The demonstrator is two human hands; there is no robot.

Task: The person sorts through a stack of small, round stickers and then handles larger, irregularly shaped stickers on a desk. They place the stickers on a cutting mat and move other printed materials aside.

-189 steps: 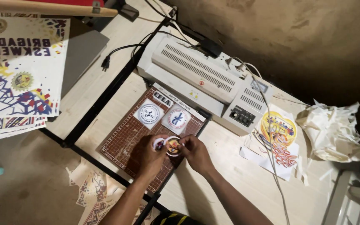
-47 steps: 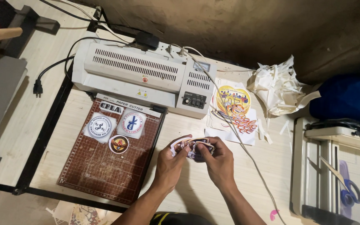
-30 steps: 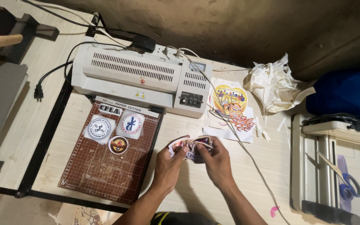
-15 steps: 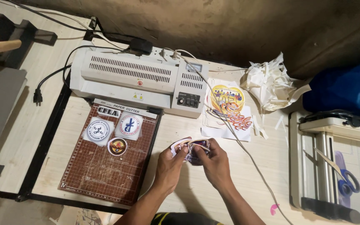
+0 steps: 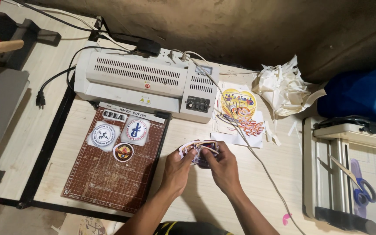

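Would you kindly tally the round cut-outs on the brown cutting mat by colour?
White round cut-outs: 2, one beside the other
Dark round cut-out: 1
Total on the cutting mat: 3

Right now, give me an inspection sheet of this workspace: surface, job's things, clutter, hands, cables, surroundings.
Surface: pale wooden table, in two sections with a dark gap between.
Job's things: small stack of printed cut-outs held above the table; three round stickers on the brown cutting mat.
Clutter: crumpled white paper scraps; colourful printed sheets.
Hands: left hand and right hand both grip the cut-outs.
Cables: black plug lead lying loose; thin white cable crossing the table.
Surroundings: white laminator; paper trimmer with blue-handled scissors; blue cloth.
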